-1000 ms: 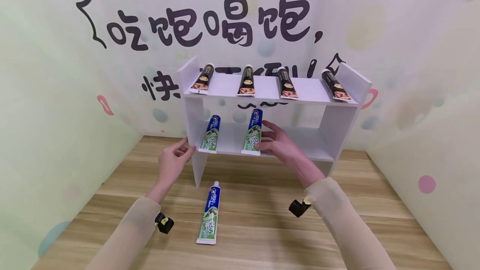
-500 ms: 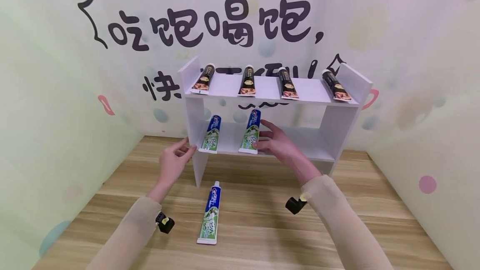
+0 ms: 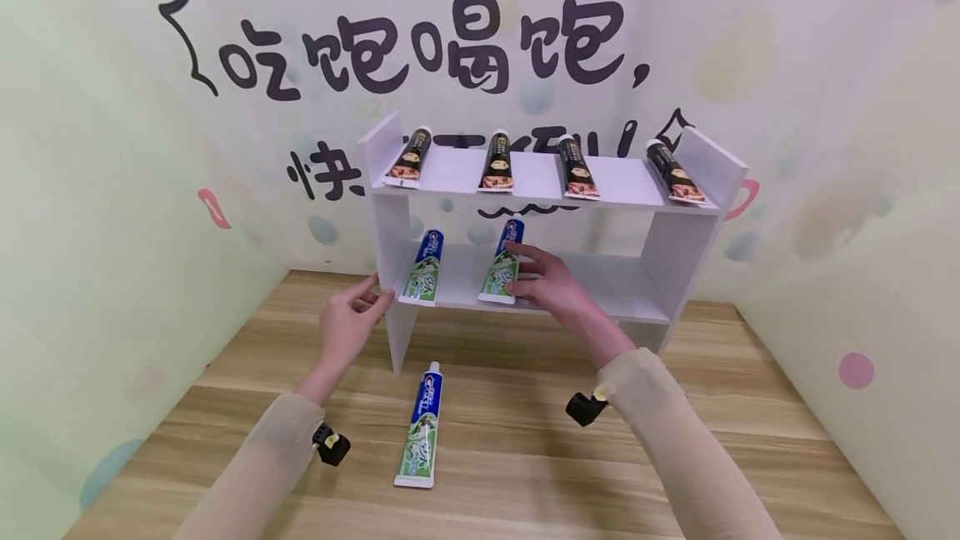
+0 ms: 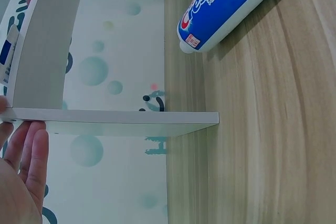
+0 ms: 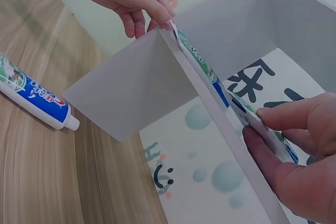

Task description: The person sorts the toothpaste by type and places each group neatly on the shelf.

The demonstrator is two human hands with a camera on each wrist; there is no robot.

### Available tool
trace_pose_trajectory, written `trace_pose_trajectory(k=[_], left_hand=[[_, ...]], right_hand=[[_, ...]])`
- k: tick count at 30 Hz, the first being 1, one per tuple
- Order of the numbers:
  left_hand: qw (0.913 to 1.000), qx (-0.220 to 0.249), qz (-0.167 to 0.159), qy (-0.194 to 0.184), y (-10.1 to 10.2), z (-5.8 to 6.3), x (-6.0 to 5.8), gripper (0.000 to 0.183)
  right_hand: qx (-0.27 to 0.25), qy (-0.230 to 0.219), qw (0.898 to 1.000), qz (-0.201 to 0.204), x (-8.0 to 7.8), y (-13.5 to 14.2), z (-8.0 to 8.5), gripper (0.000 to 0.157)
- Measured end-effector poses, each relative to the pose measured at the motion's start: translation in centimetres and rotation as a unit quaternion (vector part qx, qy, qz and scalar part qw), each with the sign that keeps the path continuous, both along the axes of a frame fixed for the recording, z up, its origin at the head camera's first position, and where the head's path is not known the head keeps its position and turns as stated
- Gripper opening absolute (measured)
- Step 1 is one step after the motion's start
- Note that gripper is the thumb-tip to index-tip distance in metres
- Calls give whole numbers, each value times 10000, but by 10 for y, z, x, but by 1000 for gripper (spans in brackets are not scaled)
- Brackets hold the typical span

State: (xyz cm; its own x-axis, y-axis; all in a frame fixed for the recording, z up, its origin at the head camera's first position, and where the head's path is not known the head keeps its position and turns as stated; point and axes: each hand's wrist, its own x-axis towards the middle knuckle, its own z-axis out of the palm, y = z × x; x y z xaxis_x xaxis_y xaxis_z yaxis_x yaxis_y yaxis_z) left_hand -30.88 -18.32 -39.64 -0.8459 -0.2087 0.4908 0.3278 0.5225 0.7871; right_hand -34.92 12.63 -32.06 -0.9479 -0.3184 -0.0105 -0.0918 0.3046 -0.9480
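Note:
My right hand (image 3: 551, 286) pinches a blue-and-green toothpaste tube (image 3: 497, 277) on the lower board of a white two-tier shelf (image 3: 453, 269). In the right wrist view, the thumb and fingers (image 5: 294, 115) lie on opposite sides of that tube. A matching tube (image 3: 424, 269) lies at the board's left end, its flat end at the front edge. My left hand (image 3: 348, 319) grips the shelf's left side panel beside it; in the left wrist view its fingers (image 4: 35, 156) press the panel's outer face. A third such tube (image 3: 418, 432) lies on the wooden table, cap toward the shelf.
Several black toothpaste tubes (image 3: 497, 163) lie spaced along the upper board, caps to the back. The wooden table (image 3: 510, 473) runs back to a printed wall (image 3: 675, 32), with further walls at left and right. Each wrist carries a small black camera (image 3: 585, 409).
The tube under my right hand has shifted slightly left on the lower board. My right index finger has moved onto its face. The left hand keeps its place on the panel.

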Motion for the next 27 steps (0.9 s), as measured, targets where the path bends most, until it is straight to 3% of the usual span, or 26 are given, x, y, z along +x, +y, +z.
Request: trace_pose_trajectory(k=[6, 15, 27], left_hand=[[10000, -37, 11, 28, 0, 0, 0, 43], [10000, -3, 17, 29, 0, 0, 0, 43], [9999, 55, -94, 19, 0, -1, 1, 43]], right_hand=[[249, 199, 9994, -123, -2, 3, -1, 70], [884, 399, 9953, 13, -3, 4, 1, 67], [1462, 682, 9854, 536, 2, 6, 7, 71]])
